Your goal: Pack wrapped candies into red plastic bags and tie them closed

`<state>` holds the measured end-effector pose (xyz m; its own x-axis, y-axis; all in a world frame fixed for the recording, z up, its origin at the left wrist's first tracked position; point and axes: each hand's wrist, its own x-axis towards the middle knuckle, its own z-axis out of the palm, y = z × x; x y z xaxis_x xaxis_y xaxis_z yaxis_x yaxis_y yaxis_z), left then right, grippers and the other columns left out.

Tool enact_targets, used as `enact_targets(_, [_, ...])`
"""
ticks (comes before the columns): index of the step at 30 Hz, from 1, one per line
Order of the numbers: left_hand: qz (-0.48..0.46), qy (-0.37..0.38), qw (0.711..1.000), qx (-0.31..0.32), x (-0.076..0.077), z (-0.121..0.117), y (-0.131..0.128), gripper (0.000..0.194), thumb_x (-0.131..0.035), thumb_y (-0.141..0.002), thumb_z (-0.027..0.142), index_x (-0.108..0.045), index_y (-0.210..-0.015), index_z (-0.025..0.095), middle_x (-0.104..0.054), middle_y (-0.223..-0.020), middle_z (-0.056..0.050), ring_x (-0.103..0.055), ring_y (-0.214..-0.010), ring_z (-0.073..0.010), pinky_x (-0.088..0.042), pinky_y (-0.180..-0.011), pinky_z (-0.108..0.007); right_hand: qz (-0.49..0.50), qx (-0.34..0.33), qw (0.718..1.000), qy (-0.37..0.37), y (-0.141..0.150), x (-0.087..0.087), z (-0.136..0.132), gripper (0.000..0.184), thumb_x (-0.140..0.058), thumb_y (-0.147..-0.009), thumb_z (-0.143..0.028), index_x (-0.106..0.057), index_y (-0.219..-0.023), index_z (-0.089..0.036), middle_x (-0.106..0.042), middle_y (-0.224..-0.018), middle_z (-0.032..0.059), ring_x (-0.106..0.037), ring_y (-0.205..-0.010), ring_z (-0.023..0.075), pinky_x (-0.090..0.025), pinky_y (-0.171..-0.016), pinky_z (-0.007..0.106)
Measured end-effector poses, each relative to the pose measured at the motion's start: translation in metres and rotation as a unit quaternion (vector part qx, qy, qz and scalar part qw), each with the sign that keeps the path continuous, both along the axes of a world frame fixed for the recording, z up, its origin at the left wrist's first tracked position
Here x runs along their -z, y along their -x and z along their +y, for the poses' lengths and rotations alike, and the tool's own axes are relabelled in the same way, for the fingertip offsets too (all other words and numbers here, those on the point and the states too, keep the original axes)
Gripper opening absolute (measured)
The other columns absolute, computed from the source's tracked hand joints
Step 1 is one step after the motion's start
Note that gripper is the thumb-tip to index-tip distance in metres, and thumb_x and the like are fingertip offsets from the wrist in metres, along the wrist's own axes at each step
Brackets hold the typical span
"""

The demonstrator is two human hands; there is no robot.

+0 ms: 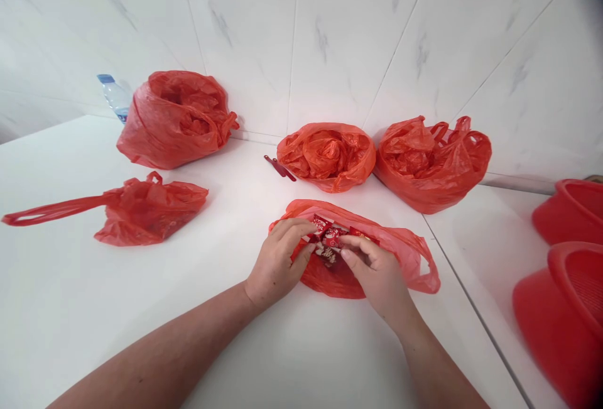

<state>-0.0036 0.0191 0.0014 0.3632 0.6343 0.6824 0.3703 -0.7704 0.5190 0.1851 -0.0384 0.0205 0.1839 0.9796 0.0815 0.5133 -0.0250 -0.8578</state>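
A red plastic bag [339,286] lies open on the white table in front of me, with both my hands at its mouth. Inside are small red snack packets with white lettering, among them one packet [322,224] at the left and another packet [332,237] beside it. Below these lies something pale and crumpled [327,254] that I cannot make out. The curled fingers of my left hand [281,259] grip the left side of the packets. My right hand [377,269] pinches at their right side with thumb and fingers. The fingertips partly cover the packets.
Along the tiled wall stand a full red bag [164,120], a rounder red bag [330,173] and a handled red bag [433,176]. A flatter red bag [146,217] lies left. Dark red slim tools [280,168], a bottle [114,98] and red tubs [541,308] are around.
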Motion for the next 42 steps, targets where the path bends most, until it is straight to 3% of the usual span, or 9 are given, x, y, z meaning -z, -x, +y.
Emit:
enact_targets(2, [0.010,-0.015,1.000,0.021,0.001,0.001,-0.001,0.020,-0.054,-0.085,0.011,-0.057,-0.102,0.021,-0.064,-0.104,-0.005,-0.058,-0.098,-0.0171,-0.048,-0.086,-0.034,-0.013,0.045,0.999,0.000,-0.005,-0.002,0.001,0.028,-0.055,-0.082,-0.037,-0.063,-0.107,-0.026,-0.068,-0.098,0.0008,-0.062,-0.078,0.0163,-0.050,-0.071,0.029])
enact_targets(5, [0.040,-0.027,0.997,0.057,0.002,0.002,-0.002,0.017,-0.053,-0.086,0.011,-0.060,-0.097,0.020,-0.066,-0.101,-0.005,-0.059,-0.094,-0.0170,-0.048,-0.085,-0.035,-0.067,0.073,0.995,0.020,-0.016,-0.004,0.002,0.020,-0.055,-0.081,-0.035,-0.065,-0.096,-0.026,-0.069,-0.093,-0.0003,-0.062,-0.076,0.0166,-0.049,-0.069,0.030])
enact_targets(11, [0.158,-0.023,0.984,0.084,0.007,0.001,-0.004,0.036,-0.056,-0.084,0.014,-0.054,-0.120,0.022,-0.065,-0.116,-0.005,-0.053,-0.109,-0.0251,-0.045,-0.090,-0.043,-0.213,-0.018,0.973,0.083,-0.020,-0.008,0.002,0.019,-0.058,-0.075,-0.026,-0.066,-0.093,-0.027,-0.069,-0.098,-0.0017,-0.063,-0.088,0.0192,-0.046,-0.074,0.031])
enact_targets(15, [0.215,-0.010,0.974,0.067,0.007,0.000,-0.005,0.040,-0.058,-0.083,0.015,-0.054,-0.122,0.023,-0.066,-0.110,-0.006,-0.055,-0.103,-0.0251,-0.044,-0.088,-0.045,-0.258,-0.039,0.961,0.092,-0.015,-0.007,0.001,0.026,-0.057,-0.073,-0.021,-0.066,-0.097,-0.026,-0.067,-0.101,-0.0001,-0.063,-0.089,0.0193,-0.045,-0.071,0.030])
enact_targets(21, [0.210,-0.011,0.977,0.047,0.005,-0.001,-0.004,0.032,-0.057,-0.082,0.012,-0.060,-0.112,0.023,-0.064,-0.100,-0.005,-0.056,-0.095,-0.0222,-0.043,-0.086,-0.042,-0.249,-0.052,0.966,0.042,-0.019,-0.006,-0.001,0.021,-0.052,-0.076,-0.020,-0.067,-0.089,-0.027,-0.066,-0.101,-0.0001,-0.062,-0.087,0.0193,-0.045,-0.069,0.031])
enact_targets(26, [0.186,-0.009,0.981,0.050,0.004,0.000,-0.003,0.033,-0.054,-0.083,0.009,-0.061,-0.111,0.023,-0.064,-0.102,-0.005,-0.056,-0.095,-0.0222,-0.043,-0.087,-0.042,-0.242,-0.017,0.970,0.008,-0.024,-0.004,-0.001,0.019,-0.051,-0.075,-0.020,-0.064,-0.087,-0.027,-0.065,-0.096,-0.0003,-0.061,-0.080,0.0178,-0.045,-0.064,0.030])
enact_targets(36, [0.175,-0.025,0.982,0.070,0.006,0.000,-0.005,0.031,-0.046,-0.086,0.009,-0.061,-0.110,0.023,-0.064,-0.100,-0.005,-0.056,-0.092,-0.0204,-0.042,-0.086,-0.041,-0.200,0.146,0.964,-0.101,-0.022,-0.013,-0.004,0.017,-0.053,-0.082,-0.033,-0.059,-0.095,-0.025,-0.064,-0.088,0.0024,-0.057,-0.074,0.0178,-0.043,-0.066,0.030])
enact_targets(42, [0.167,-0.029,0.983,0.069,0.004,-0.001,-0.005,0.028,-0.042,-0.091,0.012,-0.061,-0.109,0.023,-0.065,-0.102,-0.006,-0.057,-0.094,-0.0201,-0.041,-0.088,-0.041,-0.218,0.110,0.962,-0.124,-0.020,-0.014,-0.004,0.022,-0.046,-0.085,-0.027,-0.061,-0.101,-0.024,-0.064,-0.096,0.0044,-0.058,-0.083,0.0196,-0.045,-0.071,0.032])
